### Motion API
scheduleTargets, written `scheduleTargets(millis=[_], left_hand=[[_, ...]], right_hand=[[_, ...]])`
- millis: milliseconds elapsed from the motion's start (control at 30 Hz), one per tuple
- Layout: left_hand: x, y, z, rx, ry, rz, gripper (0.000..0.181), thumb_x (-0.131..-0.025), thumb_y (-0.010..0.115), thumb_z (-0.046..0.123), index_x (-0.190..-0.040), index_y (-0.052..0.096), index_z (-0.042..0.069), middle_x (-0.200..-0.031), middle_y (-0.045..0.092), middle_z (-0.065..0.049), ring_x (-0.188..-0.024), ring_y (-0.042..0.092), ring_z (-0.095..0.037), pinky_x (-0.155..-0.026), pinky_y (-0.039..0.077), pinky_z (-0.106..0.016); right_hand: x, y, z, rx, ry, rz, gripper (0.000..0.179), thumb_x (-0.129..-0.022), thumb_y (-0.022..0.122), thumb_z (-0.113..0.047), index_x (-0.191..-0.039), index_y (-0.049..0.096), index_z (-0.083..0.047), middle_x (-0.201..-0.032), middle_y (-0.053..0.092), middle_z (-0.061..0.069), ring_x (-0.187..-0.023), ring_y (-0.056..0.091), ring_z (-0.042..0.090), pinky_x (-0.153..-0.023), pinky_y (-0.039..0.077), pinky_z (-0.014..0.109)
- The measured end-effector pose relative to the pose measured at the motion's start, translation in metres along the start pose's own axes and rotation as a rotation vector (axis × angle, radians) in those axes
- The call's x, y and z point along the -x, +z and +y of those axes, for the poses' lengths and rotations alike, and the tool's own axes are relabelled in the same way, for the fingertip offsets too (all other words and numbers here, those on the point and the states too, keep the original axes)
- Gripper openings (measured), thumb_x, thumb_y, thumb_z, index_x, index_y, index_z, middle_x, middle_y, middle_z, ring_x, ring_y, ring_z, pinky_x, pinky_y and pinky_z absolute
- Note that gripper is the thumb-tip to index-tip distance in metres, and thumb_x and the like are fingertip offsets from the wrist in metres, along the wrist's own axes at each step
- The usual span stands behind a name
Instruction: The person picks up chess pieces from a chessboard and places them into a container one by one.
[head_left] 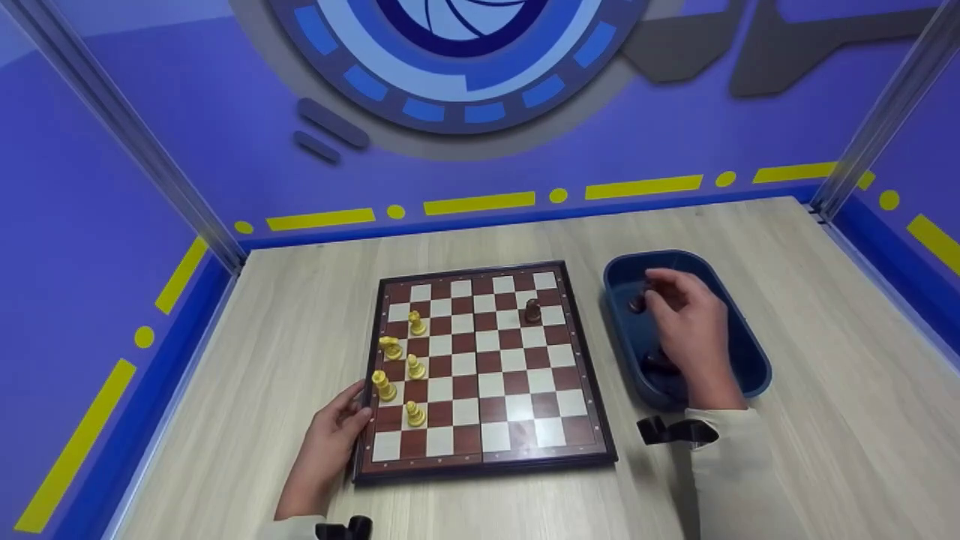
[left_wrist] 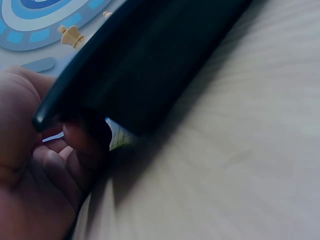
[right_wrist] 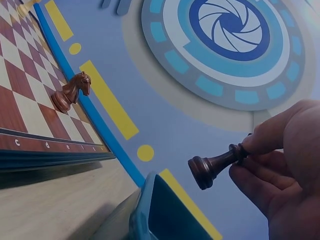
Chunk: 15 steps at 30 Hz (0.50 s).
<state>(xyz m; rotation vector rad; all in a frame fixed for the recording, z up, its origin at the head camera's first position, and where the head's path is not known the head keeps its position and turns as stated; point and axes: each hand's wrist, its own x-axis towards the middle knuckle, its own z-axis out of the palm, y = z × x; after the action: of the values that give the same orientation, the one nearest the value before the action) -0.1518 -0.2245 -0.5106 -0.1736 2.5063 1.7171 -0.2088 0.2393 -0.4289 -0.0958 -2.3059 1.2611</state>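
A dark brown chess piece [right_wrist: 215, 167] is pinched by its top end between the thumb and fingers of my right hand [head_left: 694, 330]; its head is hidden by the fingertips. That hand is above the blue bin [head_left: 742, 337], and the right wrist view shows the piece above the rim. My left hand [head_left: 330, 435] grips the left edge of the chessboard [head_left: 491, 386], thumb at the rim and fingers beneath. On the board a brown knight [right_wrist: 70, 94] stands upright at the far right. Several yellow pieces, among them a knight [head_left: 390, 347], stand along the left side.
More dark pieces [head_left: 660, 363] lie in the bin, partly hidden by my right hand. The bin stands just right of the board on a light wood table [head_left: 292, 330]. Blue panels [head_left: 187, 135] with yellow marks close off the back and both sides.
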Motion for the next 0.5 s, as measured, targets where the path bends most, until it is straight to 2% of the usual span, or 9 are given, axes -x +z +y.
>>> scheduleTargets(millis=[267, 500], left_hand=[[0.0009, 0.0009, 0.0008, -0.008, -0.026, 0.004, 0.050, -0.099, 0.051, 0.006, -0.148, 0.039, 0.007, -0.108, 0.059, -0.013, -0.096, 0.061, -0.016, -0.074, 0.053, -0.022], [0.0003, 0.0005, 0.0010, 0.004, -0.011, -0.002, 0.050, -0.098, 0.053, 0.007, -0.147, 0.040, 0.006, -0.106, 0.059, -0.014, -0.091, 0.061, -0.015, -0.072, 0.052, -0.023]], right_hand=[[-0.0009, -0.0013, 0.0048, 0.021, -0.003, 0.018, 0.024, -0.090, 0.065, -0.007, -0.113, 0.070, -0.011, -0.105, 0.067, 0.002, -0.089, 0.059, -0.003, -0.079, 0.045, 0.006], [-0.0014, -0.0036, 0.0061, 0.046, 0.031, 0.001, 0.024, -0.092, 0.063, -0.010, -0.115, 0.070, -0.012, -0.106, 0.066, 0.002, -0.091, 0.059, -0.001, -0.080, 0.043, 0.007]])
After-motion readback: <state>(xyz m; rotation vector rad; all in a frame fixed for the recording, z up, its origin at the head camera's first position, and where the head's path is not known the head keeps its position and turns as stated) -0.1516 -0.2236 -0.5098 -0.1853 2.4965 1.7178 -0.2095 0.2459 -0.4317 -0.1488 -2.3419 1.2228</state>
